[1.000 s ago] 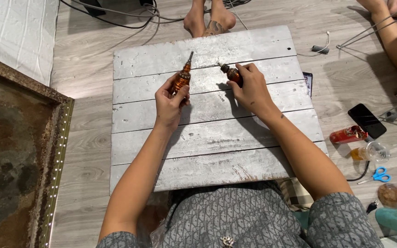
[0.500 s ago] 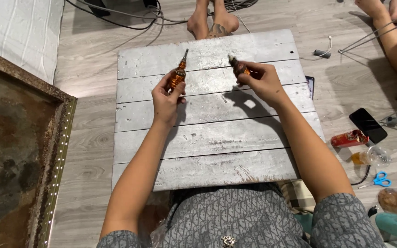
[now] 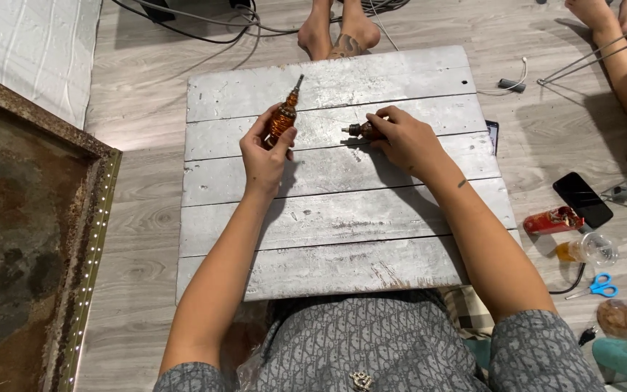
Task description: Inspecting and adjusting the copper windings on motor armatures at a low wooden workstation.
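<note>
Home interior, floor-level work spot in a lived-in room.

Wood-look plank floor (image 3: 139, 181); low whitewashed plank table (image 3: 342, 210) set straight on it, the person seated at its near edge. White quilted bedding (image 3: 30, 51) at upper left; large rusty framed panel (image 3: 30, 239) lying flat at left. Loose black cables (image 3: 205, 22) across the far floor. Bare feet (image 3: 337, 33) of another person just past the table. Household clutter at right: phone (image 3: 583, 199), red lighter (image 3: 552, 221), blue scissors (image 3: 595, 285), clear cup (image 3: 591, 249).
</note>
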